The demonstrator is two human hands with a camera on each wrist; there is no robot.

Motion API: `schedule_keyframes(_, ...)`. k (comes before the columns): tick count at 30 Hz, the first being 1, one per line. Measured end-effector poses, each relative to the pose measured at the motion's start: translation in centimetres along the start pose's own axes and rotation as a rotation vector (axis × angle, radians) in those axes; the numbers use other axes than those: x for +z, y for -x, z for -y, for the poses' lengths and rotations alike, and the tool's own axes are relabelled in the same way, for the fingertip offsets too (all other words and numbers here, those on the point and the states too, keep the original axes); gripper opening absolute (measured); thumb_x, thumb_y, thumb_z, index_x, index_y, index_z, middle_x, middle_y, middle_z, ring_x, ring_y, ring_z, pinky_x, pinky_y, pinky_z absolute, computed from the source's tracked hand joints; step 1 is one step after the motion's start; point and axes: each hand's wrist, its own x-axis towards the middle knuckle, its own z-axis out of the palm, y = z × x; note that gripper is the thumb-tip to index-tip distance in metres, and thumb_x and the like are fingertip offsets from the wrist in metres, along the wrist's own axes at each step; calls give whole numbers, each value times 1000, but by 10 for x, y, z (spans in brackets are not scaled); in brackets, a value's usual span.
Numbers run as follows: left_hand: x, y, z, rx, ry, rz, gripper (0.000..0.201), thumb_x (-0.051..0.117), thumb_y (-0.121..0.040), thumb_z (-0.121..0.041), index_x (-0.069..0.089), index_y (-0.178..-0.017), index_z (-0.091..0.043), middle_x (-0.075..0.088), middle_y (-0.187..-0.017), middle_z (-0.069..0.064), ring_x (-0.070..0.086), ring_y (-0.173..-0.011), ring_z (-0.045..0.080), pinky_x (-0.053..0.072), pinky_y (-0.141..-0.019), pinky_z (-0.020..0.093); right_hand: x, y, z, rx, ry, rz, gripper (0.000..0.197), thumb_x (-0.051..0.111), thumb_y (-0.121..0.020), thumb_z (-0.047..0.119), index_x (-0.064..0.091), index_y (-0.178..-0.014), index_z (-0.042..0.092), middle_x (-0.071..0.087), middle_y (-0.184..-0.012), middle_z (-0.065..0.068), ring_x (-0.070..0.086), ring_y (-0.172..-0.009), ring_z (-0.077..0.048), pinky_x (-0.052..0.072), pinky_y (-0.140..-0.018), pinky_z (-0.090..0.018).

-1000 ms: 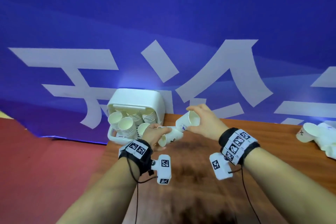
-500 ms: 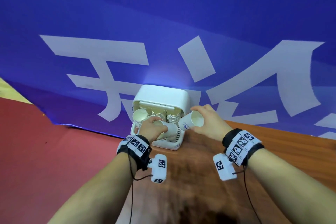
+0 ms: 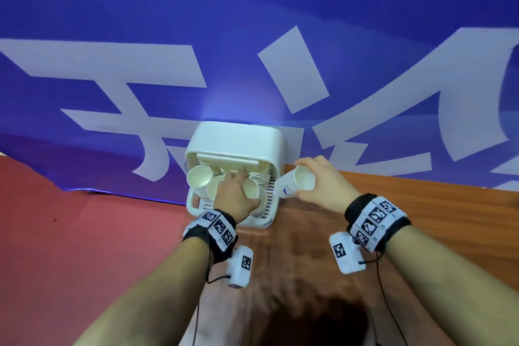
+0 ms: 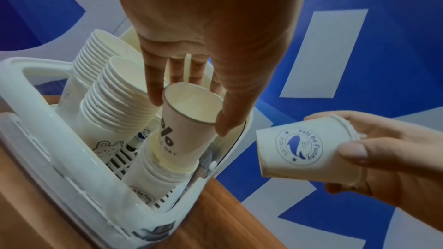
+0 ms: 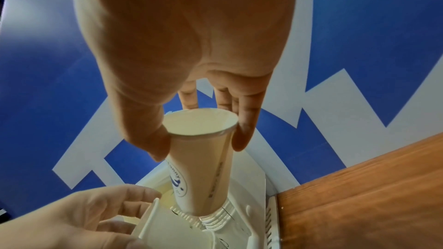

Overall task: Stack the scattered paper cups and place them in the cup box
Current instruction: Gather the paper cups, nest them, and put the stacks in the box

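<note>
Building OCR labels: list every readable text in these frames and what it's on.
"Fell Be Funny" and "FOR LIFE": round blue whale logo on the white paper cup in the right hand.
"DAY", under larger black marks, partly hidden: white paper cup held by the left hand.
White cup box: small prints unreadable.
Blue banner: large white characters, cropped.

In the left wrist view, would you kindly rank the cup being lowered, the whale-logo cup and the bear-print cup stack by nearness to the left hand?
1. Cup being lowered: pinched by the left hand.
2. Bear-print cup stack: in the box, left.
3. Whale-logo cup: outside the box, right.
</note>
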Motion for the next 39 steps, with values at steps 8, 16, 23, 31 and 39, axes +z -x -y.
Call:
schedule_keyframes(8, 24, -22, 7, 70, -192, 53, 70, 79, -71, -34, 51, -133, -20, 48, -128, 7, 49, -117, 29, 46, -98, 39, 13, -12, -14, 27, -25, 38, 72, 80, -75, 34, 46, -138, 30, 40, -117, 3, 46, -102, -12, 34, -86, -21)
schedule_keyframes(16, 41, -32, 9, 83, -298, 124, 54, 77, -73, -30, 54, -120, -15, 52, -125, 6, 54, -113, 28, 49, -90, 39, 30, -23, -26, 41, -106, 48, 74, 83, -71, 31, 49, -136, 29, 38, -116, 6, 45, -107, -9, 36, -94, -22)
schedule_keyframes(23, 49, -33, 11, 58, -365, 166, 51, 76, -77, -31, 51, -118, -14, 52, -125, 8, 55, -111, 28, 47, -88, 36, 33, -23, -31, 55, -104, 57, 73, 82, -71, 29, 48, -136, 29, 39, -120, 4, 47, -107, -10, 34, -92, -19)
schedule_keyframes(31, 40, -24, 6, 65, -404, 128, 54, 74, -78, -39, 49, -122, -20, 51, -128, 1, 51, -117, 24, 49, -83, 38, 28, -17, -18, 39, -91, 81, 77, 80, -72, 27, 44, -140, 29, 36, -121, 8, 47, -111, -10, 39, -96, -23)
schedule_keyframes(39, 7, -7, 10, 120, -221, -103, 29, 59, -82, -22, 63, -111, -17, 55, -113, 2, 49, -110, 26, 48, -83, 40, 40, -20, 17, -87, 61, 74, 72, 75, -77, 33, 43, -141, 31, 40, -119, 6, 51, -110, -15, 46, -94, -33)
